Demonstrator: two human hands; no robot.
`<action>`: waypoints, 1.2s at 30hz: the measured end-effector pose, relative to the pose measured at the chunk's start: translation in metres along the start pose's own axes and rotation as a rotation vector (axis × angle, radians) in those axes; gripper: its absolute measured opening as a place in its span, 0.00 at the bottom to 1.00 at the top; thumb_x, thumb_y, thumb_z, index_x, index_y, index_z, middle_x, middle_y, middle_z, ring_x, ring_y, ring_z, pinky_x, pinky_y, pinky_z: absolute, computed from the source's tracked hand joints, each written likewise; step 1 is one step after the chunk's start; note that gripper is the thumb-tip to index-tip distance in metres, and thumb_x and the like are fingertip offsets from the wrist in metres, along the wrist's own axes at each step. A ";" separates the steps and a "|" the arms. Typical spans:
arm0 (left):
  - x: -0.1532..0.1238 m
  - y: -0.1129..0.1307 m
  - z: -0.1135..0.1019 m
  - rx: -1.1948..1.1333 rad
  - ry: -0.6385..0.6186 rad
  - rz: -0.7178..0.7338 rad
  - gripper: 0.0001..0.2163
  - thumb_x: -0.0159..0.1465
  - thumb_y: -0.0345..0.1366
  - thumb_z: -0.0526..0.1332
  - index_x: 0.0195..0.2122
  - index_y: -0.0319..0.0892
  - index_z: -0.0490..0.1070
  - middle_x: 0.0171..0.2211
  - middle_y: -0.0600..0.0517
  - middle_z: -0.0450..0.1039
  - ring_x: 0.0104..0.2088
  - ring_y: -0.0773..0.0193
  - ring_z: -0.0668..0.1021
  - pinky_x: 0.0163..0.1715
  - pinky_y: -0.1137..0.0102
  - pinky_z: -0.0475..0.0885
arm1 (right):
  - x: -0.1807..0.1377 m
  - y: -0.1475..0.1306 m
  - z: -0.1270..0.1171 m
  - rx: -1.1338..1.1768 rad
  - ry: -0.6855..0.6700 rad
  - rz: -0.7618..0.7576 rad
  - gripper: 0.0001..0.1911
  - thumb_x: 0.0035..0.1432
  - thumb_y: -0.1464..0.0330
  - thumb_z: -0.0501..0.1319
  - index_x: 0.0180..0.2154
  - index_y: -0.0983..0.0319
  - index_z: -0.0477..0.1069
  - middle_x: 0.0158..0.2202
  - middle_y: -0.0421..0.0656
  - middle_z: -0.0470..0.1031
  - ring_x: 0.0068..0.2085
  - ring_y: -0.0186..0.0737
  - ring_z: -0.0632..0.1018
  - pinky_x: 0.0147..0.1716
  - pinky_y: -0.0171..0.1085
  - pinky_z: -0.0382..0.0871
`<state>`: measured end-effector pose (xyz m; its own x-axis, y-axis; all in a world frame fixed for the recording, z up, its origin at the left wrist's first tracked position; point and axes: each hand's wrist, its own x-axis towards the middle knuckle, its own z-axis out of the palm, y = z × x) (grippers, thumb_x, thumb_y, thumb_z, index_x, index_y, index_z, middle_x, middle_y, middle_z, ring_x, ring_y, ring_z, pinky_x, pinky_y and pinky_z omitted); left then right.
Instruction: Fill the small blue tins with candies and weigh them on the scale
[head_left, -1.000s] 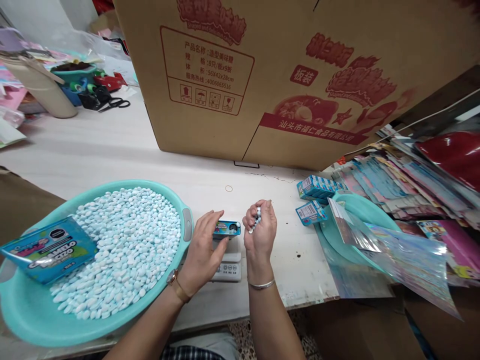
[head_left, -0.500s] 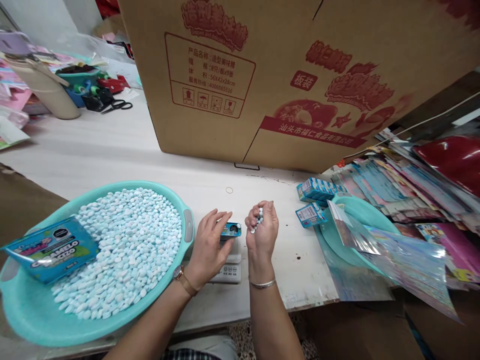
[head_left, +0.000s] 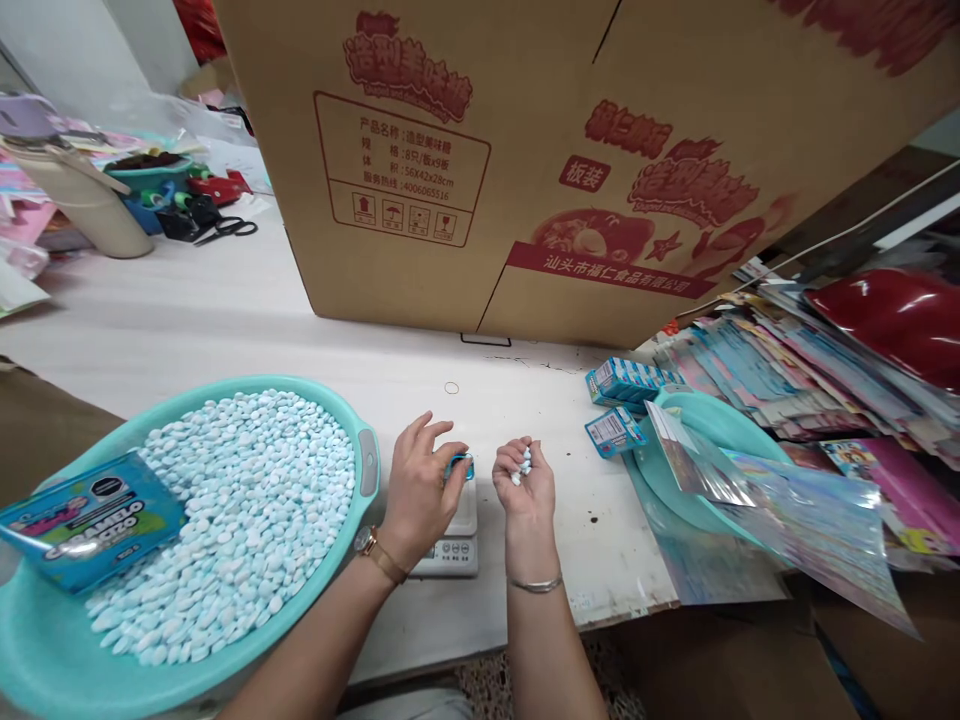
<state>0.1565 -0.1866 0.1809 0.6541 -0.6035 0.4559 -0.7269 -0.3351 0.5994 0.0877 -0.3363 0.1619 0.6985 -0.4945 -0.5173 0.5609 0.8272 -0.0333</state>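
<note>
My left hand, with a watch on its wrist, pinches a small blue candy box between thumb and fingers. Much of the box is hidden behind the hand. It is over a white digital scale. To its right my right hand is curled palm up around several pale blue and white candies. A gap separates the two hands. Left of them, a turquoise basin holds a mass of the same candies, and a blue printed pouch lies on top.
A large cardboard carton stands behind the hands. Small blue boxes sit at right, beside a second turquoise basin with shiny film sheets. Scissors and a bottle are at the back left.
The blue box has turned in my left hand, and less of it shows. My right hand has opened slightly, with the candies still in it. The camera view has shifted a little.
</note>
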 end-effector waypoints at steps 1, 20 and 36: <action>0.002 0.001 0.002 0.017 -0.014 0.001 0.05 0.66 0.34 0.59 0.38 0.44 0.75 0.51 0.49 0.71 0.62 0.51 0.62 0.59 0.52 0.63 | 0.001 -0.001 -0.004 0.044 0.002 0.040 0.17 0.72 0.64 0.46 0.31 0.62 0.62 0.21 0.33 0.59 0.18 0.26 0.62 0.14 0.24 0.56; 0.013 0.033 -0.025 -0.198 0.024 0.029 0.18 0.66 0.37 0.60 0.58 0.44 0.66 0.58 0.47 0.68 0.64 0.55 0.62 0.64 0.53 0.59 | -0.025 -0.007 -0.011 0.010 0.175 -0.064 0.17 0.71 0.66 0.47 0.31 0.64 0.67 0.24 0.38 0.71 0.26 0.30 0.75 0.29 0.32 0.77; -0.035 -0.020 0.000 -0.231 -0.143 -0.259 0.35 0.63 0.38 0.61 0.67 0.41 0.45 0.64 0.40 0.56 0.65 0.53 0.60 0.65 0.53 0.57 | -0.019 -0.030 -0.041 0.092 0.139 -0.018 0.16 0.69 0.69 0.46 0.32 0.63 0.67 0.24 0.36 0.70 0.24 0.30 0.72 0.38 0.41 0.78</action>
<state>0.1480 -0.1587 0.1522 0.7623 -0.6207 0.1832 -0.4644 -0.3275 0.8228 0.0393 -0.3409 0.1375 0.6230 -0.4619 -0.6313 0.6155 0.7875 0.0311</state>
